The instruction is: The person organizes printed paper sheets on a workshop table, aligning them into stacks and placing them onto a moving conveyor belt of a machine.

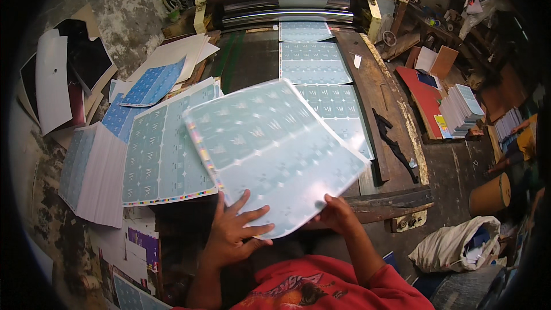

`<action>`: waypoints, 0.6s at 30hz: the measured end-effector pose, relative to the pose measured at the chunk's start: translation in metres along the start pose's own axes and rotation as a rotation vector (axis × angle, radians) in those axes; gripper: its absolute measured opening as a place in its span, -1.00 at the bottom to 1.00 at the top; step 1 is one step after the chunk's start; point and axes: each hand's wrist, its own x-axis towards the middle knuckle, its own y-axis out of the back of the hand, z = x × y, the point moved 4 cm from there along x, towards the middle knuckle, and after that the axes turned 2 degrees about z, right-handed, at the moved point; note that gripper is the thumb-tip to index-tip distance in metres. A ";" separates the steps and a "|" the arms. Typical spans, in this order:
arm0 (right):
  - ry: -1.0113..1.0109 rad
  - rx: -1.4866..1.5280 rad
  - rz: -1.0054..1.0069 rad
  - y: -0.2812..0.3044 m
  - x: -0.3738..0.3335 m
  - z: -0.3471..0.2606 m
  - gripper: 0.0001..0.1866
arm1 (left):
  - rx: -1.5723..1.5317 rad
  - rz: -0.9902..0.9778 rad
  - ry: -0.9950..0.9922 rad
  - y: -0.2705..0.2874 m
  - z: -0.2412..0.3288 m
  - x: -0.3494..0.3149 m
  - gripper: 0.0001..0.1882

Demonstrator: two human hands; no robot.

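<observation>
Left hand: your left hand (238, 227) is wide open, fingers splayed over the near-left corner of the sheet; you cannot tell from here whether it grips.
Right hand: your right hand (338, 215) is closed on the near-right edge, thumb on top, the fingers mostly hidden.
Printed sheet: the pale teal printed sheet (275, 149) is slanted in front of you, slightly blurred, a colour bar down its left margin.
Left pile: a teal sheet (166, 155) lies partly beneath yours, beside a thick paper stack (100, 178); blue sheets (152, 83) lie behind.
Machine bed: more teal sheets (315, 60) run in line from the steel roller (287, 16) toward you.
Right rail: a black strip (393, 146) lies along it.
</observation>
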 end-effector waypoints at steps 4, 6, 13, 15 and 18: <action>-0.077 0.014 0.176 0.039 -0.004 0.029 -0.59 | 0.142 0.152 0.033 0.005 -0.020 -0.002 -0.36; -0.135 0.048 0.253 0.067 -0.014 0.055 -0.60 | 0.212 0.319 0.178 0.017 -0.047 -0.002 -0.34; -0.236 -0.085 0.382 0.112 -0.076 0.110 -0.55 | 0.342 0.445 0.318 0.014 -0.089 -0.023 -0.52; -0.208 -0.082 0.392 0.108 -0.089 0.113 -0.53 | 0.332 0.503 0.314 0.013 -0.089 -0.021 -0.57; -0.199 -0.074 0.420 0.098 -0.099 0.110 -0.51 | 0.189 0.611 0.442 0.014 -0.088 -0.016 -0.61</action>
